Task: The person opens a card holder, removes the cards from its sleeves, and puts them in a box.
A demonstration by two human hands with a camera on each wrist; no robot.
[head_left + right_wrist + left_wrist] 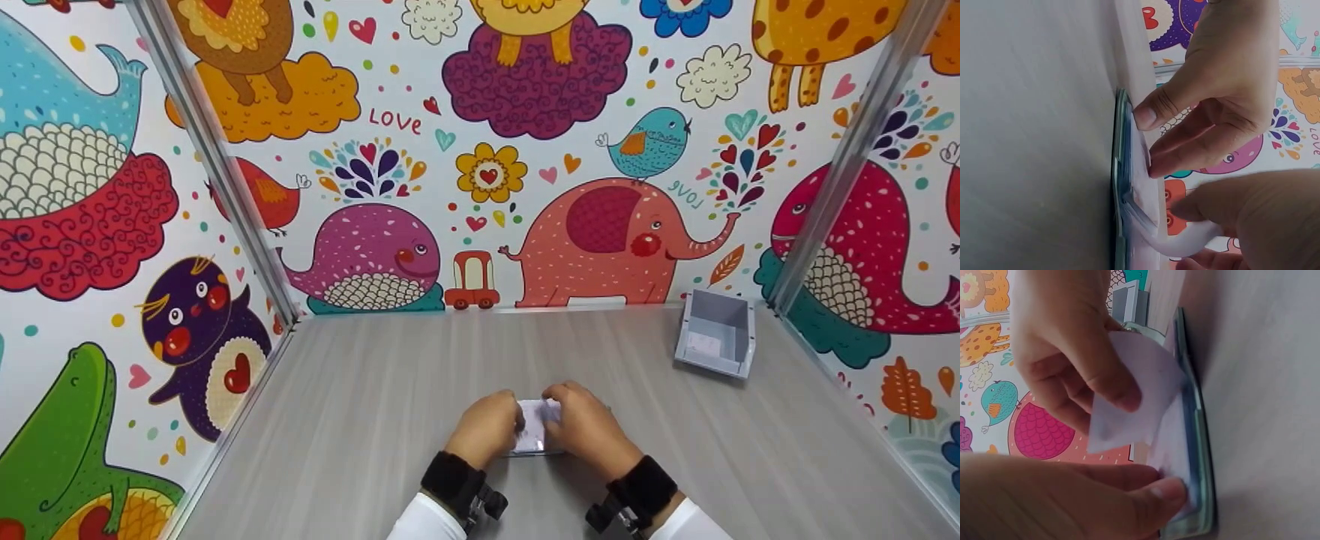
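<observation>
A flat, shallow case (1203, 455) with a green-tinted rim lies on the table in front of the person, with pale lilac sheets (531, 431) inside it. My right hand (591, 427) pinches one thin lilac sheet (1137, 382) between thumb and fingers. That sheet bends up from the case in a curve, as the right wrist view also shows. At the case's left end, my left hand (484, 431) rests its thumb and fingertips on the sheets and beside the rim. The left thumb (1148, 117) stands apart from the other fingers there.
A grey open-topped bin (716, 337) stands at the back right of the wood-grain table (360, 420), with a pale label or paper inside. Walls printed with cartoon animals enclose the back and sides, joined by metal corner posts (217, 150).
</observation>
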